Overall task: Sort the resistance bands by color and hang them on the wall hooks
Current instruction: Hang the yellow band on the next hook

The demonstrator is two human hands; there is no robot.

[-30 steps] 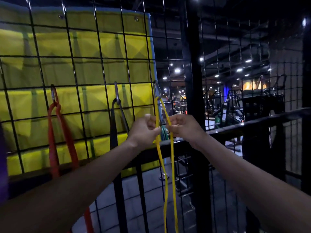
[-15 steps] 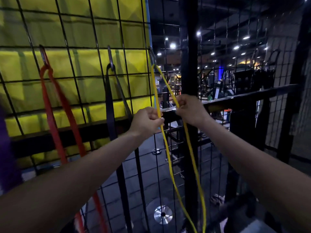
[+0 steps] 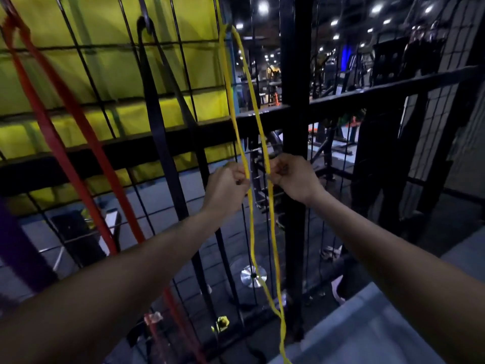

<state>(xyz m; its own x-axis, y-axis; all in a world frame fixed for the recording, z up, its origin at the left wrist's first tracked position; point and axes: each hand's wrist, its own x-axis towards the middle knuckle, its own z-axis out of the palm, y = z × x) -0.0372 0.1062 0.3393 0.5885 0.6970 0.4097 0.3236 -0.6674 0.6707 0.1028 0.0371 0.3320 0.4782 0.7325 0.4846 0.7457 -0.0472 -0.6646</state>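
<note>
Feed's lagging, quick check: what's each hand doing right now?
Left hand: fingers pinch the yellow band, left strand.
Right hand: fingers pinch its right strand.

The red band point(image 3: 78, 143) runs out past the top left corner, so its hook is unseen, and its lower run passes behind the left forearm. Only a blurred slice of the purple band point(image 3: 15, 248) shows at the left edge. The yellow band point(image 3: 233, 106) leaves the bottom edge (its loop end is cut off). Small bright objects point(image 3: 220, 323) on the floor are too blurred to identify.
</note>
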